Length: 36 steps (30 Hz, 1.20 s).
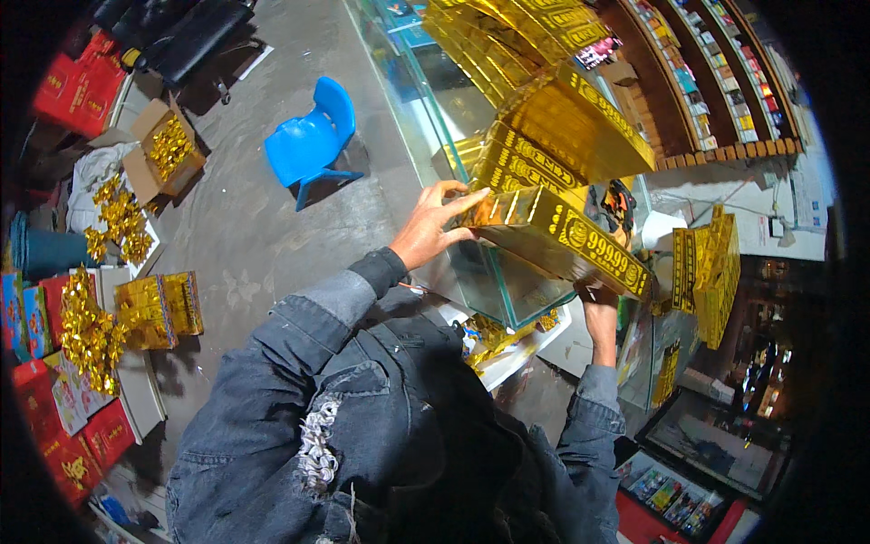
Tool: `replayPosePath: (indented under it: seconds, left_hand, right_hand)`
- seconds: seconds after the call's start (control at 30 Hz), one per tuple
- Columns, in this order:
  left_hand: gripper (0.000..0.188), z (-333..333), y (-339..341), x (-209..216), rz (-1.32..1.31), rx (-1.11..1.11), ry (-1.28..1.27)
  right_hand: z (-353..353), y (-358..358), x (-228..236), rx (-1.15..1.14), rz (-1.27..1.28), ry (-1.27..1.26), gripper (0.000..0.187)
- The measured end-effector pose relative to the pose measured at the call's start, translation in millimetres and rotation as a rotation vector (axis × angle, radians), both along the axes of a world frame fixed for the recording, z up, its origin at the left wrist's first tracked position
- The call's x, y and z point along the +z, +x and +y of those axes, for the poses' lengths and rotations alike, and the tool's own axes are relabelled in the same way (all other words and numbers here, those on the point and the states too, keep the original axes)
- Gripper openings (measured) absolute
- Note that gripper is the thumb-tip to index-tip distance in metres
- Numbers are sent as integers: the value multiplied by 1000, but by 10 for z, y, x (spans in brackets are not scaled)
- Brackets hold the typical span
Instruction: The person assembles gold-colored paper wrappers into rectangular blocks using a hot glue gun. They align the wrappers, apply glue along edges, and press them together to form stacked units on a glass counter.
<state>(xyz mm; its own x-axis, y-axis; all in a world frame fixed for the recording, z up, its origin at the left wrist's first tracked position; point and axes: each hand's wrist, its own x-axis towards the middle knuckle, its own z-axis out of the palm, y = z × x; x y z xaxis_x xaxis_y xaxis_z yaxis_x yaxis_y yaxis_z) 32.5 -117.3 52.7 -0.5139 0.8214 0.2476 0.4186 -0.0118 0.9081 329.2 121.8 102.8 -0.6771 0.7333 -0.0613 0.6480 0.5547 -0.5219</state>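
A shiny gold cardboard box (544, 234) with dark printed sides is held tilted over the near end of a glass counter (509, 292). My left hand (433, 223) grips its left end, thumb and fingers on opposite sides. Below its right end, my right hand (598, 297) holds the lower edge, and most of those fingers are hidden behind the box. Just beyond stands a similar gold piece (580, 122) with a raised, angled panel. Farther back, more gold boxes (507, 41) are heaped on the glass.
A blue plastic chair (313, 140) stands on the grey floor to the left. Gold foil pieces (95, 326) and a cardboard carton (163, 154) lie at the far left. More gold boxes (716, 276) stand upright at the right. Wooden shelves (702, 77) with small packs line the back right.
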Motion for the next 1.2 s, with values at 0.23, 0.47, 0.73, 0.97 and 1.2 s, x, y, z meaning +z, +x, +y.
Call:
replayPosePath:
  seconds: [0.23, 0.47, 0.73, 0.97, 1.2]
  left_hand:
    - [79, -24, 14, -45, 16, -43, 13]
    - [78, 14, 16, -86, -26, -50, 27]
    - [77, 19, 7, -128, -83, -76, 5]
    - [77, 25, -4, -130, -105, -83, 21]
    - [81, 25, -14, -127, -82, -82, 10]
  right_hand:
    - [81, 47, -5, 12, -25, -23, 46]
    - [69, 67, -110, 153, -78, 169, 35]
    - [-115, -100, 54, -44, -16, -79, 32]
    - [-172, -143, 87, -94, 68, -253, 25]
    - [-222, -160, 93, -73, 75, -125, 30]
